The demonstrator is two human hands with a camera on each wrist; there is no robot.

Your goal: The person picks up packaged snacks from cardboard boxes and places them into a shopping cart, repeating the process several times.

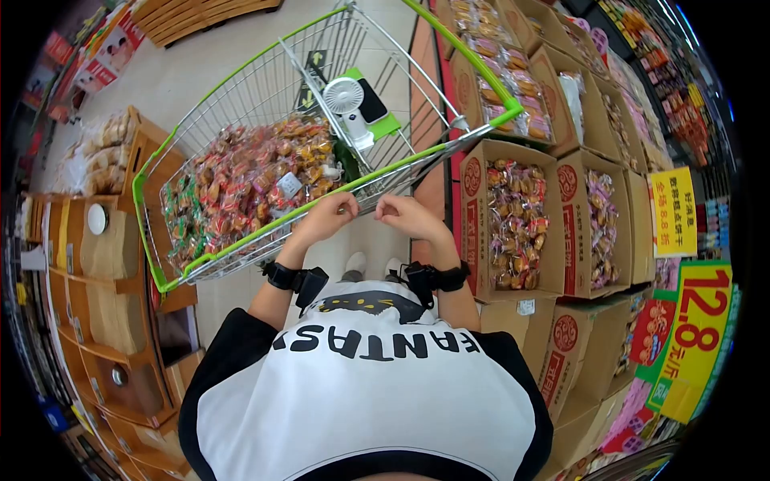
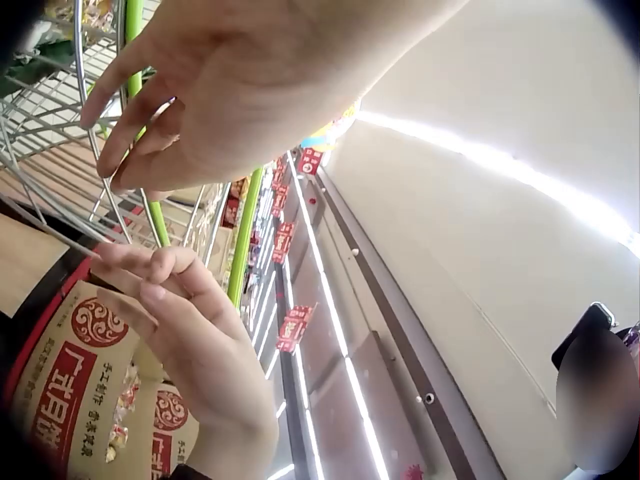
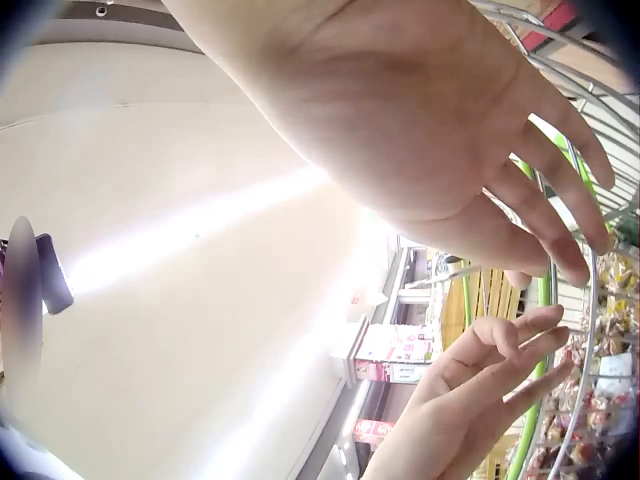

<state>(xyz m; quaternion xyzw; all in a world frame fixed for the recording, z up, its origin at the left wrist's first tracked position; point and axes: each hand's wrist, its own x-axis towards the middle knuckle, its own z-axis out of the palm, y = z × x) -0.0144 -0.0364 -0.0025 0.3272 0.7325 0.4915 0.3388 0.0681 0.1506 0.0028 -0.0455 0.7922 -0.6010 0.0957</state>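
Observation:
In the head view, my left hand hovers at the near green rim of a wire shopping cart, fingers loosely bent, holding nothing. Close to its right is my right hand, also with relaxed, bent fingers and nothing in them. A small gap separates the two hands. The wrist views show both palms bare, with the cart's wires behind the fingers. Inside the cart lies a big heap of small wrapped snacks with a white label on top. A white handheld fan and a dark phone rest on a green panel.
Cardboard boxes of packaged pastries line the right side, with a yellow price sign beyond them. Wooden shelves stand on the left, bagged bread behind them. A slatted wooden stand is at the far end.

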